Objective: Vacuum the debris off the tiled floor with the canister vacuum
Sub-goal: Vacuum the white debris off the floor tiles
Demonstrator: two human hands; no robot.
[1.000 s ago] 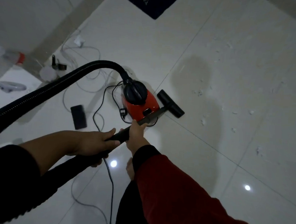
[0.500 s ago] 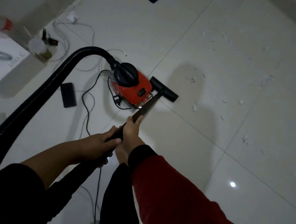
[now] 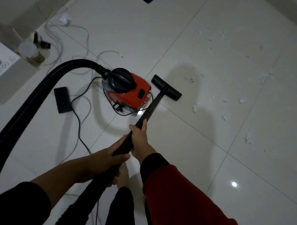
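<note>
So compared to a second ago the view has swung a bit and the wand is angled further out, with the phone and loose cables on the left drifting up and away from the hands. Left hand is wrapped around the wand low down, right hand is clamped on it just above, both firm. The red canister vacuum sits on the tiled floor right beside the floor nozzle, which is now planted just past it. The debris, white scraps, is scattered to the right, near the nozzle but untouched, so I'd say the real sweeping is only about to start.
</note>
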